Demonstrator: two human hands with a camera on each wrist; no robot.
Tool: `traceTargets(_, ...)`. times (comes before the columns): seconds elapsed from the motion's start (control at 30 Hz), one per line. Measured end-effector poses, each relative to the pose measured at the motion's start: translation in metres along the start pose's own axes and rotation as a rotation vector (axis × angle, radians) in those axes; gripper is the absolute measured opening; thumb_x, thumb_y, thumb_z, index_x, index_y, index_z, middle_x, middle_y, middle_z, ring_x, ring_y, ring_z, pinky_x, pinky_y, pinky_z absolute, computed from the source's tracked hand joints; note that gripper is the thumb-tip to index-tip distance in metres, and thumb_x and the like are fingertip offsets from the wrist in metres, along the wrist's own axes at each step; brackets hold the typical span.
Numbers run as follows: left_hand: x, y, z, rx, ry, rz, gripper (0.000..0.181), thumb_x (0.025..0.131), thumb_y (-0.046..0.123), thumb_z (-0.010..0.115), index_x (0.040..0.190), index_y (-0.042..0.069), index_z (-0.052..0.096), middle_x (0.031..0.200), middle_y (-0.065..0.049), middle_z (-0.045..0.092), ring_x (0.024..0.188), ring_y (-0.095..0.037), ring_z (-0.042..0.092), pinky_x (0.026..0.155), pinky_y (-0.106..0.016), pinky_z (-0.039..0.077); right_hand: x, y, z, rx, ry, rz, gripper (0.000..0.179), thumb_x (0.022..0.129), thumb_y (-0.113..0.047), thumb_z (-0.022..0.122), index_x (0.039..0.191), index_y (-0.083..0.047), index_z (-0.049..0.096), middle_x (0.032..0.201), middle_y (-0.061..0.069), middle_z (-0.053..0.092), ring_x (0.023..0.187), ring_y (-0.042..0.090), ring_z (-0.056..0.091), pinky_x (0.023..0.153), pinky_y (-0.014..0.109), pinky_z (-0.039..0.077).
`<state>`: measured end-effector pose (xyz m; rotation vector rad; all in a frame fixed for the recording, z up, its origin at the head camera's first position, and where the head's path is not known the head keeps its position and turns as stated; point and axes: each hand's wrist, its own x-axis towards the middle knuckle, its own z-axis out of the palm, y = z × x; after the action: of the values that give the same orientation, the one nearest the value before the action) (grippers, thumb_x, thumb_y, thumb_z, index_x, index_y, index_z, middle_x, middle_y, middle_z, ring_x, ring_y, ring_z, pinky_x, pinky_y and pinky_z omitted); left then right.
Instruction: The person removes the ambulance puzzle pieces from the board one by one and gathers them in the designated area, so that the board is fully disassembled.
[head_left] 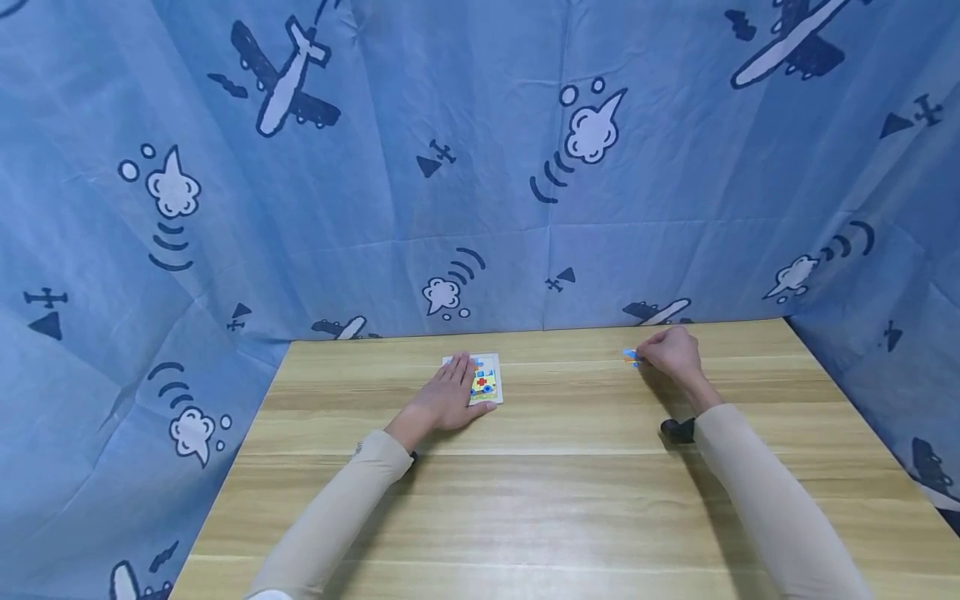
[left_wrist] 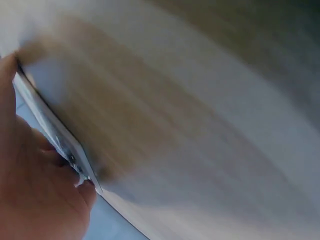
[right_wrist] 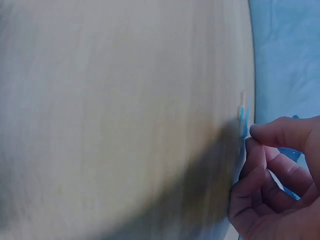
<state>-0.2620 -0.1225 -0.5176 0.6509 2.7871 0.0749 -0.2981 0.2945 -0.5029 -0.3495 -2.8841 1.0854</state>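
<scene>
A small white-framed puzzle board (head_left: 491,377) with a colourful picture lies near the table's far edge, left of centre. My left hand (head_left: 447,398) rests across its left part with straight fingers, the thumb by the near edge. The left wrist view shows the board's edge (left_wrist: 65,137) beside that hand (left_wrist: 45,190). Farther right, my right hand (head_left: 672,354) pinches a small blue puzzle piece (right_wrist: 244,122) between thumb and forefinger, close to the tabletop. Blue and orange bits (head_left: 629,357) show at its fingertips; their exact outlines are too small to tell.
The wood-grain table (head_left: 525,517) runs back to a blue curtain (head_left: 495,208) printed with planes and clouds, which also stands at both sides. A black strap part (head_left: 678,431) hangs under the right wrist.
</scene>
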Motion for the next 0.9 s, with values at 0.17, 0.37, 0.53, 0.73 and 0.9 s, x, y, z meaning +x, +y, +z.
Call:
traceTargets(0.17,-0.001,-0.004,-0.005,-0.098,0.039,0.029,0.096,0.107,0.064,0.039,0.167,-0.003,0.007,0.178,-0.021,0.002,0.167,-0.035,0.003,0.137,-0.047,0.012,0.0,-0.006,-0.002,0.018,0.007,-0.027,0.026,0.088,-0.019,0.071,0.099,0.003,0.08,0.089,0.013,0.08,0.086,0.025,0.067,0.065,0.024,0.047)
traceTargets(0.37,-0.004,-0.014,-0.008,-0.148,0.073,-0.03,0.094,0.108,0.061,0.041,0.167,-0.004,0.007,0.178,-0.021,0.002,0.167,-0.036,0.003,0.137,-0.049,0.014,-0.003,-0.03,-0.001,0.02,-0.007,-0.139,0.025,0.094,-0.021,0.071,0.098,0.003,0.079,0.096,0.018,0.079,0.084,0.026,0.071,0.069,0.028,0.051)
traceTargets(0.53,-0.01,-0.018,-0.009,-0.145,0.033,-0.068,0.091,0.109,0.06,0.038,0.167,-0.003,0.006,0.178,-0.022,0.0,0.167,-0.036,0.0,0.137,-0.049,0.012,-0.006,-0.053,0.005,0.009,-0.047,-0.209,0.023,0.096,-0.019,0.072,0.098,0.003,0.078,0.095,0.02,0.078,0.082,0.028,0.07,0.073,0.036,0.055)
traceTargets(0.73,-0.012,-0.018,-0.009,-0.119,-0.009,-0.069,0.088,0.11,0.058,0.035,0.168,-0.001,0.006,0.178,-0.019,-0.001,0.167,-0.033,-0.001,0.137,-0.05,0.011,-0.008,-0.081,0.021,-0.007,-0.091,-0.258,0.023,0.097,-0.019,0.071,0.099,0.002,0.079,0.098,0.02,0.079,0.079,0.024,0.067,0.066,0.027,0.048)
traceTargets(0.9,-0.011,-0.019,-0.007,-0.092,-0.014,-0.066,0.088,0.11,0.06,0.033,0.168,0.0,0.006,0.178,-0.018,-0.001,0.168,-0.031,0.0,0.137,-0.049,0.011,-0.012,-0.11,0.041,0.006,-0.131,-0.329,0.021,0.096,-0.019,0.072,0.097,0.0,0.08,0.096,0.018,0.08,0.076,0.022,0.067,0.067,0.027,0.048)
